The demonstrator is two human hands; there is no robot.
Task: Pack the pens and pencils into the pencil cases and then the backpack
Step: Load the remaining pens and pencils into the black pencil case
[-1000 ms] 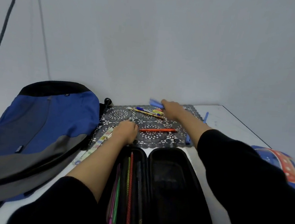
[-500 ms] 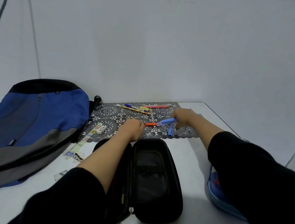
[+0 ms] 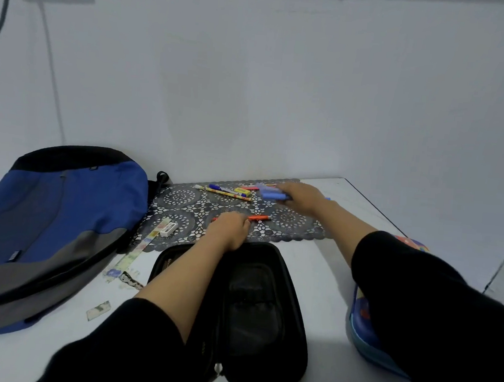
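Far out to the left of the left hand lies a blue and grey fabric backpack (image 3: 60,230), flat on the white table (image 3: 322,274); between it and that hand a narrow patterned ruler (image 3: 142,244) lies slantwise, with a small white eraser (image 3: 168,228) just beside its far end, both partly on the dark lace-patterned mat (image 3: 183,200); the left hand (image 3: 231,228) sits on the near edge of the mat with its fingers curled down over a thin orange pencil (image 3: 259,218), whose ends show on both sides of the knuckles; whether it actually grips the pencil I cannot tell; just below this hand, under the left forearm, the black hard-shell pencil case (image 3: 253,311) lies open on the table; beyond the left hand, at the far edge of the mat, lie a yellow patterned pencil (image 3: 226,193), a blue pen (image 3: 218,187) and a small yellow block (image 3: 242,191); to their right the right hand (image 3: 300,199) closes around a blurred bunch of light-blue pens (image 3: 271,194); under the right sleeve, a blue printed pencil case (image 3: 364,323) peeks out at the table's edge.
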